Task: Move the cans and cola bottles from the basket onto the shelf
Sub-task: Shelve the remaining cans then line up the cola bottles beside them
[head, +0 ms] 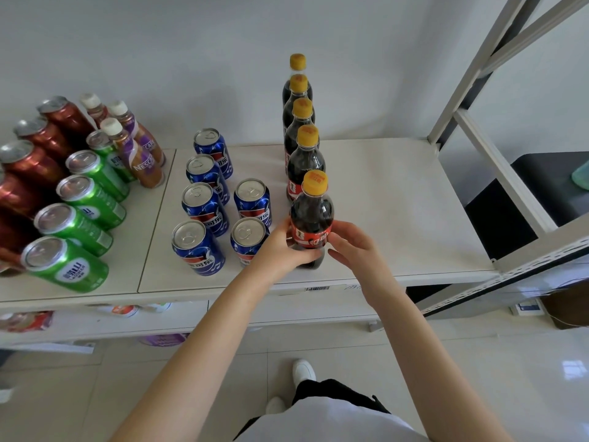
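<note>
- Front cola bottle (pixel 311 218) upright on the shelf (pixel 398 199), nearest in a row of five bottles running back to the wall.
- Left hand (pixel 283 250) wrapped round its lower body, fingers curled under the red label.
- Right hand (pixel 353 247) fingertips on the label's other side.
- Blue cans (pixel 204 205) just left, in two rows.

Both hands grip the nearest cola bottle (pixel 311 218) upright on the shelf (pixel 398 202): left hand (pixel 283 247) wrapped low, right hand (pixel 353 247) at its label. Four more bottles line up behind; blue cans (pixel 204 199) stand left.
</note>
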